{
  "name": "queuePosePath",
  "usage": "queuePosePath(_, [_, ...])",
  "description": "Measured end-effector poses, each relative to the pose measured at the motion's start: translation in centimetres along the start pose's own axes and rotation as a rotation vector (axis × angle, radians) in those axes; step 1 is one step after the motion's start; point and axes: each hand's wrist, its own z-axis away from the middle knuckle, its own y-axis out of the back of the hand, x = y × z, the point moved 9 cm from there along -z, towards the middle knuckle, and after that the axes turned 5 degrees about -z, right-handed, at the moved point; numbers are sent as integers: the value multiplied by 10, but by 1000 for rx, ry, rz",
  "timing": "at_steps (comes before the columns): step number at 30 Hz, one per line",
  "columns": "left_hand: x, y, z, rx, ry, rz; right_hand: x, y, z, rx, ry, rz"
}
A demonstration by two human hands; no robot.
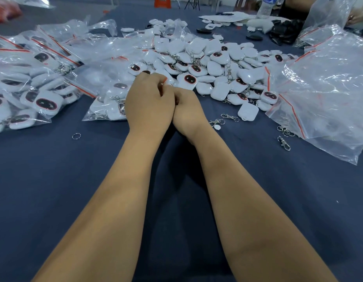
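My left hand (148, 104) and my right hand (187, 111) meet side by side over the dark blue cloth, at the near edge of a heap of white keychain gadgets (205, 64) with dark oval faces. The fingers of both hands are curled inward. Whatever they hold is hidden behind the knuckles and I cannot make it out. One white gadget (248, 112) lies alone to the right of my hands. Loose metal clasps (229, 117) and a split ring (76, 136) lie on the cloth nearby.
Clear zip bags filled with gadgets (34, 82) pile up on the left. Empty clear bags (327, 92) spread on the right. Black parts (286, 31) and a water bottle (266, 6) stand far back right. Another person's hand (357, 17) shows at the top right.
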Motion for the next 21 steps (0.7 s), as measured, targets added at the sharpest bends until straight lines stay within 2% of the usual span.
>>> queuePosePath(4, [-8,-11,-2,-76,20,-125,3,18,-2,203,-36,-2])
queuePosePath(8, [-7,-21,5,-147,-14,-340,5,46,-4,345,-57,263])
queuePosePath(11, [-11,-23,5,-164,-8,-345,14,49,-6,285,-143,459])
queuePosePath(15, [-24,-15,-1,-128,42,-335,18,34,-7,163,-144,734])
queuePosePath(21, [-26,-6,-2,-67,61,-190,27,29,-13,87,-177,796])
